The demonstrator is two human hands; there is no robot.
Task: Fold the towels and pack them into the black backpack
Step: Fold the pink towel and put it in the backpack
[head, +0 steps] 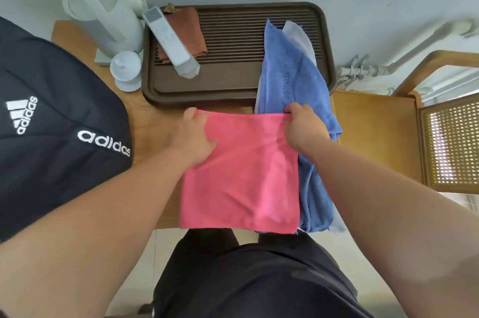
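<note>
Between both hands' fingers (193,113), each pinching a far corner, the pink towel (241,175) could slip and skew the fold.

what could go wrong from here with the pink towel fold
1. The pink towel hangs over the table's near edge; once the left hand and right hand let go of the far corners, it may slide off.
2. It overlaps the blue towel, so pulling one may drag the other out of shape.
3. The black backpack looks closed from here, so packing probably needs a free hand first.
</note>
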